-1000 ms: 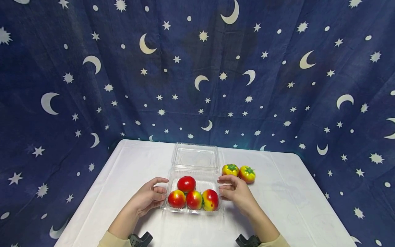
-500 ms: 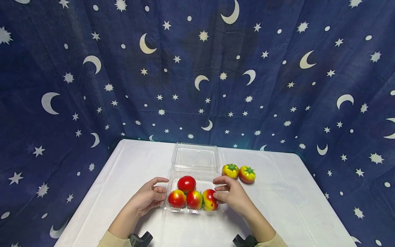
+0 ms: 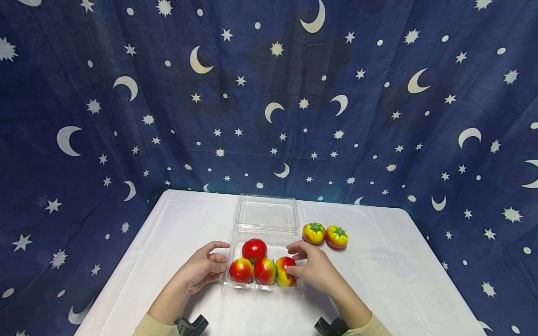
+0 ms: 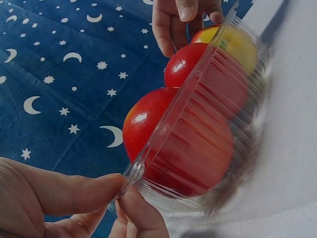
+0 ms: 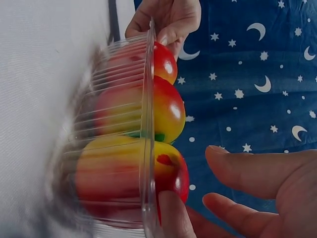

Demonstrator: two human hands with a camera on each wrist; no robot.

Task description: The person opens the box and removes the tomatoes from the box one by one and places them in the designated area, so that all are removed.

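A clear, ribbed plastic clamshell container (image 3: 273, 239) sits on the table between the two hands, holding four round, glossy red-and-yellow toy fruits: one, mostly red, farther off and three in a row nearer the person. The yellow-and-red fruit (image 3: 282, 277) at the right end of that row lies just below the right hand (image 3: 318, 268); its fingers are spread and loosely bent, and in the right wrist view one fingertip seems to touch this fruit while the thumb side stands apart from it. The left hand (image 3: 203, 267) pinches the container's rim between thumb and fingers. The hinged transparent lid (image 3: 266, 215) is folded back beyond the fingertips of both hands. Just past the right fingers sit two yellow fruits with green leafy tops (image 3: 337, 236), outside the container. The step appears to be settling the end fruit while the container is steadied; the next move seems to call for the right fingers to leave it seated and reach outward to the loose pair. Around everything lie a white-covered table (image 3: 403, 280) and a navy moon-and-star curtain (image 3: 235, 175).
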